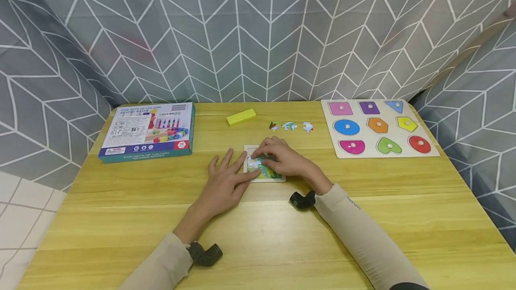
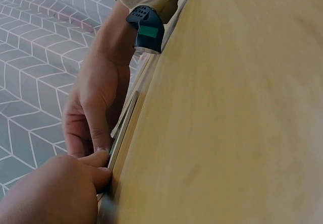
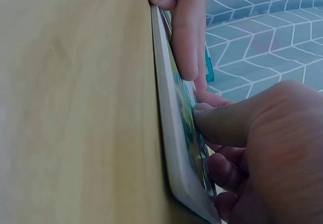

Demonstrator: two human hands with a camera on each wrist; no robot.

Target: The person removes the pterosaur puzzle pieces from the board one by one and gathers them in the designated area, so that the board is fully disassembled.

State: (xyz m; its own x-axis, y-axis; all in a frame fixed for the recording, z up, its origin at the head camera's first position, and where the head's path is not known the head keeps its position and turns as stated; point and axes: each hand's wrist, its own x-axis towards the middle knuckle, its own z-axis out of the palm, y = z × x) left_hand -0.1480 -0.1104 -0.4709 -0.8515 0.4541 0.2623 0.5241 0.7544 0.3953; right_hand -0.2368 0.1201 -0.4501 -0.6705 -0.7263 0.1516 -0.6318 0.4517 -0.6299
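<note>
A small jigsaw puzzle in a white-edged tray (image 1: 245, 174) lies on the table, with green and blue picture pieces (image 1: 268, 173) inside. My left hand (image 1: 221, 185) spreads its fingers at the tray's left side, the thumb reaching over the picture. From the right, my right hand (image 1: 286, 159) bends over the tray, thumb and index finger pinching a puzzle piece (image 1: 255, 163) at the picture's upper left. In the right wrist view the right thumb (image 3: 219, 120) meets the picture surface. Behind the tray, several loose puzzle pieces (image 1: 289, 126) lie in a row.
A beaded-toy box (image 1: 149, 131) lies at the back left. A yellow block (image 1: 241, 117) sits near the back edge. At the right is a wooden board (image 1: 330, 142) of coloured knobbed shapes. A grey patterned curtain (image 1: 258, 35) hangs behind the table (image 1: 258, 245).
</note>
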